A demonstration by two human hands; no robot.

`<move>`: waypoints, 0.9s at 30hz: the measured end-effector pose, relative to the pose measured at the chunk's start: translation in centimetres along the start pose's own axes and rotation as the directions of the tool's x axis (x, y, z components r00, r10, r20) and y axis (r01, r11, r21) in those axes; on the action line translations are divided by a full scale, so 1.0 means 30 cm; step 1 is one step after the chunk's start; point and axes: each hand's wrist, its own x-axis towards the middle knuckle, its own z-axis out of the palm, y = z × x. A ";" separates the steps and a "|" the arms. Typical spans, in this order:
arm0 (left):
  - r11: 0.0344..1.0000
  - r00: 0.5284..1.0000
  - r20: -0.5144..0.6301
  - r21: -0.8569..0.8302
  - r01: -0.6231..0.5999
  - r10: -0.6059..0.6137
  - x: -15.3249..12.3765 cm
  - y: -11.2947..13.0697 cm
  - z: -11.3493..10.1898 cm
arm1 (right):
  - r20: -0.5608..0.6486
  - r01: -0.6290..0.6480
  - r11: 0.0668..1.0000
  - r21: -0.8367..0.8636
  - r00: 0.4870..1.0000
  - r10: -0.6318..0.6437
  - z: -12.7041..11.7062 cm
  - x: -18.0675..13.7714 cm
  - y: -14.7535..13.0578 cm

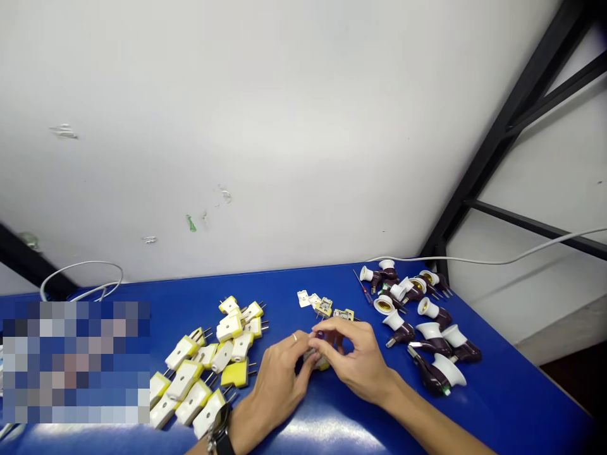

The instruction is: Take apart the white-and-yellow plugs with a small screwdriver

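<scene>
My left hand (284, 373), with a ring and a dark watch at the wrist, is closed on a small yellow-and-white plug (324, 364) held low over the blue table. My right hand (360, 363) is closed just above that plug, its thumb and index finger pinched around something small and dark, mostly hidden by the fingers. Just beyond the hands lie two opened yellow plug halves (324, 307) (343, 314) with metal parts showing. Small white covers (303, 299) are beside them.
Several assembled yellow-and-white plugs (184, 380) lie piled on the left. At right are several dark lamp holders (432, 338) with white collars and a thin screwdriver (364, 289). A white cable (497, 261) runs along the wall by a black metal frame (488, 151).
</scene>
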 end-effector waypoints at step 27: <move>0.995 0.997 0.075 0.095 -0.008 0.001 -0.001 0.006 -0.003 | 0.019 -0.004 0.999 -0.032 1.000 0.005 0.010 -0.012 0.010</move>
